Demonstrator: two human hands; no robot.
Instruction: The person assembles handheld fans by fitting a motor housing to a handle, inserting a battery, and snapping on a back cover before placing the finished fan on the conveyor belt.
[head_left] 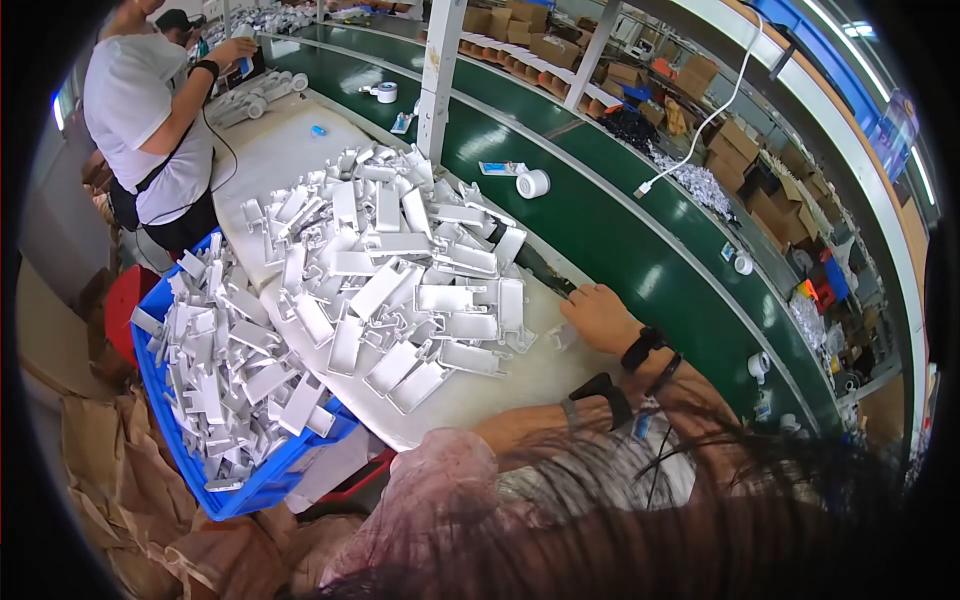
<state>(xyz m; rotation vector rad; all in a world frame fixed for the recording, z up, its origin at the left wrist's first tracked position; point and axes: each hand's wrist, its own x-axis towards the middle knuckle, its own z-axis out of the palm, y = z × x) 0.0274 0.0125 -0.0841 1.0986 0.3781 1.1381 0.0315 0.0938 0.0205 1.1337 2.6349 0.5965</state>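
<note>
My right hand (600, 318) is at the table's right edge, beside the green conveyor, with a black band on its wrist. Its fingers are curled down by a dark strip (548, 272); what they hold, if anything, is hidden. A small translucent piece (563, 336) lies next to it. My left forearm (525, 432) stretches rightward across the table's near end, with a grey band and a black strap. The left hand itself is hidden around the right forearm. Left of my right hand is a heap of white plastic housings (385, 285), mostly long trough-like shells.
A blue crate (215, 500) full of similar white housings stands against the table's left side. Beyond the pale tabletop (285, 165), another person (150, 110) works at the far left. The green conveyor (600, 225) carries white round units (533, 183); a white post (437, 80) rises beside it.
</note>
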